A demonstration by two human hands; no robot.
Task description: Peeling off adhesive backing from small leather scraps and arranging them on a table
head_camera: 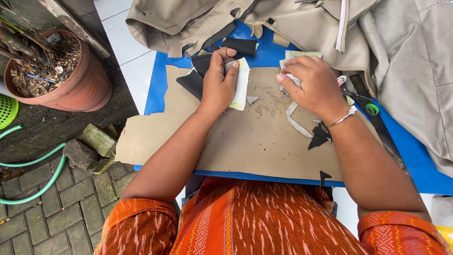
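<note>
Left hand [218,84]: forearm reaching up from the lower left, palm down, fingers curled. The thumb lies along a pale cream patch piece [242,84] and presses it flat; the fingertips rest on a black cut piece [203,63] at the top edge of the cardboard. Closed onto the cream piece, not lifting it.

Right hand [312,85]: forearm entering from the lower right, a thin silver bracelet [343,118] at the wrist. Knuckles up, fingers bent over a second pale piece [289,75], of which only corners show; how firmly it is gripped cannot be told. A curved grey strip [296,122] lies just below this hand.

Surface: a blue table [160,82], covered across the middle by a ragged brown cardboard sheet [255,141] with scratch marks. Small black offcuts [319,138] lie on the cardboard beside the right wrist. Beige fabric [188,21], heaped, runs along the far edge and down the right side. A green ring-shaped item [372,109] sits to the right of the right hand.

Surroundings, left: white floor tiles [127,52], grey paving bricks [61,212], loose stone blocks [89,146], a green hose [33,163].

Containers: a terracotta plant pot [80,85], upper left, holding dry wood chips and plant stems; the edge of a green basket [7,111], contents not visible.
</note>
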